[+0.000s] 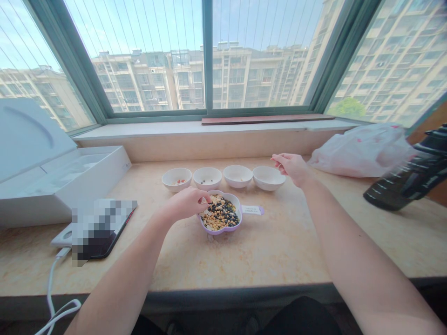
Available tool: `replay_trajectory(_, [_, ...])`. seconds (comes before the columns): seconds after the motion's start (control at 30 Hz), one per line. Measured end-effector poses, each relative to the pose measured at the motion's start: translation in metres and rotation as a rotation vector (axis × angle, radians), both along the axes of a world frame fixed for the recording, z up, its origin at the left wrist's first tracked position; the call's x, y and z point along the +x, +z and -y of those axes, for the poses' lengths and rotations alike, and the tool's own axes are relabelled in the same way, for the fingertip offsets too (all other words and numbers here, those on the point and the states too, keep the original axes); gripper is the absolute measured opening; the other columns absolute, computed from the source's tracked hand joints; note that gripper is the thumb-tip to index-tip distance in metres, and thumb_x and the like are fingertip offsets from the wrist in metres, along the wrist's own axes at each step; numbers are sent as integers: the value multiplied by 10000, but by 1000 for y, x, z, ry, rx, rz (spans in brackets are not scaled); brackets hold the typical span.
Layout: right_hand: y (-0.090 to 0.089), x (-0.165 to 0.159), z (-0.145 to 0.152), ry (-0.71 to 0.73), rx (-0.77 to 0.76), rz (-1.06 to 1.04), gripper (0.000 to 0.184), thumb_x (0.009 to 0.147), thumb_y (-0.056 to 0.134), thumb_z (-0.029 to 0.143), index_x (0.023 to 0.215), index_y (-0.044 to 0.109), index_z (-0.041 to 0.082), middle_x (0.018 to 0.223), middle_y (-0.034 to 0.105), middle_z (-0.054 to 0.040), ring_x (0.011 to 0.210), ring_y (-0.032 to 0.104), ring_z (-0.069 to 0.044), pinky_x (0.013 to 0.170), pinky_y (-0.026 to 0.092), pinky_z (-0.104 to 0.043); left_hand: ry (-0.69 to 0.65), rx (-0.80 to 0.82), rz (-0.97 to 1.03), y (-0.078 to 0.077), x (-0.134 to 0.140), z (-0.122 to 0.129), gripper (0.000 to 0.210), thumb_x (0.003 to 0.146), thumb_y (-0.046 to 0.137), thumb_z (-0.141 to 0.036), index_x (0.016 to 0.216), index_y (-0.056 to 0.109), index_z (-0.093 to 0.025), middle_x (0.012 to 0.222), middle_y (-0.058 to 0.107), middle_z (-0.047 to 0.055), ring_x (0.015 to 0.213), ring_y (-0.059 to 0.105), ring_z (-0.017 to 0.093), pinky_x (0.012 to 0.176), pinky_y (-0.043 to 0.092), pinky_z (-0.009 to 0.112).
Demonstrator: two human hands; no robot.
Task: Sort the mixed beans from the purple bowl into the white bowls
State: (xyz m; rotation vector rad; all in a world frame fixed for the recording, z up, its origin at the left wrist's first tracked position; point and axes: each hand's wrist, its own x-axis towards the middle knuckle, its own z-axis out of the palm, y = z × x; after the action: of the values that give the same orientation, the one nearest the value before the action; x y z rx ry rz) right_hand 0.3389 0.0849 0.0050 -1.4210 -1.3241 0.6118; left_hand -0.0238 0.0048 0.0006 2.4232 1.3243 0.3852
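A purple-edged, lobed dish [213,231] holds mixed beans [223,215], black, yellow and pale. At its left rim is my left hand [186,203], its fingertips pinched together over the beans; what they hold, if anything, is hidden. My right hand [291,168] hovers by the right side of the rightmost white bowl [268,185], thumb and fingers closed in a pinch, the contents too small to name. Reddish pieces lie in the leftmost white bowl [176,187]. The second bowl [206,186] has a few dark beans, and the third bowl [238,183] a little pale something.
A labelled purple handle [253,210] sticks out right of the dish. To the left stand an opened white box [94,179] and a partly pixelated phone [104,230] beside a white cable [52,279]. A plastic bag [361,151] and a dark bottle [394,181] occupy the right.
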Motion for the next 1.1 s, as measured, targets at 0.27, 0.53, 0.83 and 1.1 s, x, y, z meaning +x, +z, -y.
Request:
replay_trajectory(0.27, [-1, -3, 4, 7, 66, 494, 188, 745, 695, 349, 798, 730, 173, 734, 699, -49, 679, 591, -182, 609, 420, -299, 7, -10, -16, 0, 3, 2, 234, 815, 576, -229, 926, 779, -202, 757, 730, 39, 622, 596, 145, 547, 404, 246])
replay_trajectory(0.53, [-12, -53, 8, 206, 245, 599, 168, 819, 640, 343, 806, 711, 191, 722, 693, -30, 659, 585, -169, 643, 441, -296, 26, -32, -17, 1, 2, 1, 242, 804, 583, -239, 943, 780, -208, 755, 726, 32, 643, 618, 150, 529, 396, 233])
replay_trajectory(0.83, [-6, -51, 12, 185, 279, 669, 139, 829, 644, 330, 800, 702, 207, 741, 703, -32, 662, 600, -176, 657, 451, -304, 10, 3, -6, 0, 3, 2, 245, 795, 578, -218, 924, 786, -203, 698, 703, 28, 589, 583, 135, 501, 361, 225])
replay_trajectory(1.1, [2, -3, 6, 74, -78, 682, 133, 769, 703, 319, 727, 700, 194, 762, 733, -45, 615, 638, -172, 578, 453, -290, 4, 0, -7, -4, 3, 1, 288, 814, 549, -213, 981, 783, -196, 665, 673, 19, 556, 539, 122, 507, 347, 224])
